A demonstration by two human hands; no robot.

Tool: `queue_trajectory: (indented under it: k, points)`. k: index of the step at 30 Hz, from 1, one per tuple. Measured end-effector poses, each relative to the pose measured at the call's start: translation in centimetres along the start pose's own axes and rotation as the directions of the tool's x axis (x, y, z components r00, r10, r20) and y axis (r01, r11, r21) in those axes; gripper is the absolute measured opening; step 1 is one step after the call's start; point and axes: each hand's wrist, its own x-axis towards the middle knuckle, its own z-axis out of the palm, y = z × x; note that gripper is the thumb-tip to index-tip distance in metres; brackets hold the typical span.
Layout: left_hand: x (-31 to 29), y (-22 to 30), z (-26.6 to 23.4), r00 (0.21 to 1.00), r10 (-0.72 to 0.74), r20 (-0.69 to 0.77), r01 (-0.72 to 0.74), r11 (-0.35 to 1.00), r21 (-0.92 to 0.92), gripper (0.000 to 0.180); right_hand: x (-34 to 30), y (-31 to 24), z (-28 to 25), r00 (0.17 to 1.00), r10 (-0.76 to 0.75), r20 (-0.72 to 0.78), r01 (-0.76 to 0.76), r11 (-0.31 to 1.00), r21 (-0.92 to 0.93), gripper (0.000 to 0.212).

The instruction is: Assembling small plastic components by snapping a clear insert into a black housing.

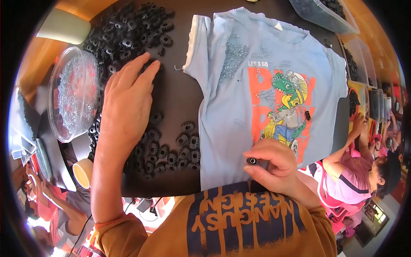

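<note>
My left hand (128, 92) reaches over the edge of a heap of small black plastic pieces (124, 34), its fingers stretched and a little apart. Whether a fingertip touches a piece is hard to tell. My right hand (276, 167) pinches one small black plastic piece (251, 161) between thumb and finger, its round hole facing up. Under that hand a light blue printed T-shirt (222, 111) is spread on the dark table (177, 92). Many small shiny bits (235, 55), like tiny springs, lie scattered on the shirt, along with another black piece (308, 115).
A clear round tub (53, 103) of shiny metal bits stands left of my left forearm. More loose black pieces (162, 154) lie near the front edge. Clear bins (355, 25) line the far right. Other people (351, 175) sit on both sides.
</note>
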Motion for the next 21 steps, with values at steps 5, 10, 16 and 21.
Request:
queue_trajectory:
  k: [5, 10, 16, 21]
  points:
    - [-0.9, -0.9, 0.2, 0.991, -0.125, -0.045, 0.115, 0.977, -0.18, 0.033, 0.0, 0.4, 0.0, 1.0, 0.0, -0.001, 0.0, 1.0, 0.001, 0.025]
    - [-0.4, -1.7, -0.4, 0.981, -0.166, -0.097, 0.152, 0.979, -0.138, 0.022, -0.1, 0.0, -0.3, 0.999, 0.03, 0.036, -0.03, 1.0, 0.001, 0.026]
    - [1.0, 0.0, -0.1, 0.993, -0.018, -0.12, 0.016, 1.0, -0.019, 0.018, -0.2, 0.3, -0.1, 1.0, 0.029, -0.011, -0.029, 0.999, 0.026, 0.025]
    - [1.9, 0.3, 1.2, 0.995, 0.063, -0.079, -0.053, 0.99, 0.128, 0.017, -0.4, 0.2, 0.0, 0.995, 0.086, -0.044, -0.083, 0.994, 0.077, 0.023]
